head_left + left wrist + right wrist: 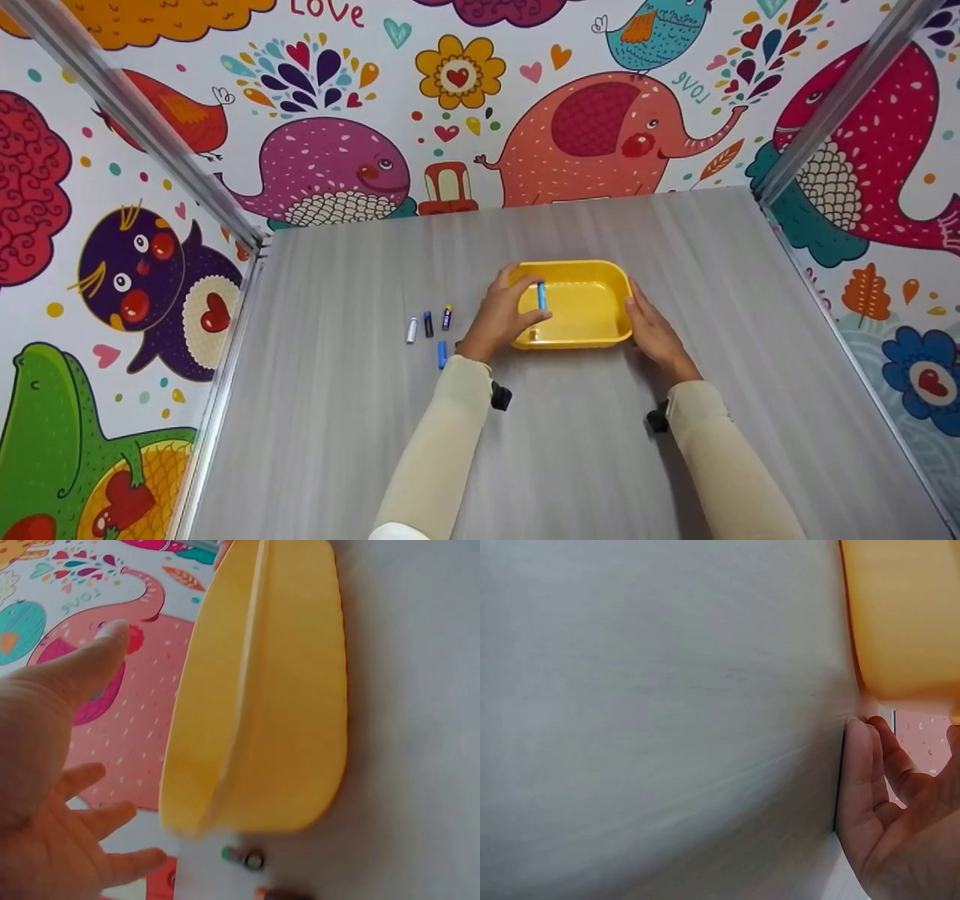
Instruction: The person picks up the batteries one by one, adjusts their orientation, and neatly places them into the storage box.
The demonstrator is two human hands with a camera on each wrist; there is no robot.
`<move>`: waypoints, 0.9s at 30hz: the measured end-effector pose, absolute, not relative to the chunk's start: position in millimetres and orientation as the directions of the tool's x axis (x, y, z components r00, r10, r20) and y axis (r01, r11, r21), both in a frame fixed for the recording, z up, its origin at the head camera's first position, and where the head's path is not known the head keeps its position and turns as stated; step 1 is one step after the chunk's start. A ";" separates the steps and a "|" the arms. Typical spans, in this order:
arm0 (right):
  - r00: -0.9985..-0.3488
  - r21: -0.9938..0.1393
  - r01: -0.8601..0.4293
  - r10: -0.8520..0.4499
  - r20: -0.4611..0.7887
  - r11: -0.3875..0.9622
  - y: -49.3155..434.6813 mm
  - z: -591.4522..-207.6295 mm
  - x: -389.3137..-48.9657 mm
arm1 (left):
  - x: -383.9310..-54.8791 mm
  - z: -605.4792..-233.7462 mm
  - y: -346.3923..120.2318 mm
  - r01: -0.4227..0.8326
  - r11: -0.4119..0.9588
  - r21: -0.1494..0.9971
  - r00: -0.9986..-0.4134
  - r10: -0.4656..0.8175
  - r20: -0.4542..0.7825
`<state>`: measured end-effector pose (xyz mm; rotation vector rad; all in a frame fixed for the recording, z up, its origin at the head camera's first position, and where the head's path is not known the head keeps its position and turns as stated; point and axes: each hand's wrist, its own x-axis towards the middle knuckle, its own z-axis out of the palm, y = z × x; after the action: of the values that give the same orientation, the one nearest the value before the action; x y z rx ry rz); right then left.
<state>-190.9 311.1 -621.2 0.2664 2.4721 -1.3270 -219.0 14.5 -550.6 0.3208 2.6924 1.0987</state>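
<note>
With thumb and forefinger, my left hand (495, 319) holds a light blue battery (541, 296) by its ends, over the left part of a yellow tray (574, 264). In the left wrist view the thumb and spread fingers (124, 816) show beside the tray's long side (296, 690); the battery is largely hidden there. My right hand (660, 337) grips the tray's right end, its thumb over the rim and fingers along the outer wall. Seen from the right wrist, its fingertips meet the tray's lower corner (900, 667). A small pale thing (534, 335) shows inside the tray below my left thumb.
Left of my left hand, several batteries lie on the grey table (337, 420): a white battery (412, 330), a black battery (428, 324), a purple battery (447, 317) with a yellow end, and a blue battery (442, 355). Cartoon-printed walls (457, 150) with metal posts border the table.
</note>
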 end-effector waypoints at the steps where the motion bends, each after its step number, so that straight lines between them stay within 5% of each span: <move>1: -0.933 -0.778 0.305 0.010 -0.359 0.549 311.4 -621.4 -191.1 | -220.3 -550.8 18.8 0.124 0.702 0.701 -0.951 0.287 -0.119; 11: -0.941 -0.771 0.288 0.016 -0.339 0.568 313.7 -624.8 -191.0 | -229.8 -553.9 58.0 0.239 0.751 0.615 -0.929 0.361 -0.080; 27: -0.940 -0.770 0.286 0.012 -0.340 0.570 311.1 -624.1 -194.2 | -237.6 -572.0 91.1 0.176 0.756 0.630 -0.918 0.357 -0.172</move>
<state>-194.2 311.1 -624.1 0.2451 2.5083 -1.3092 -237.6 91.1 -572.0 0.4149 2.6722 0.9178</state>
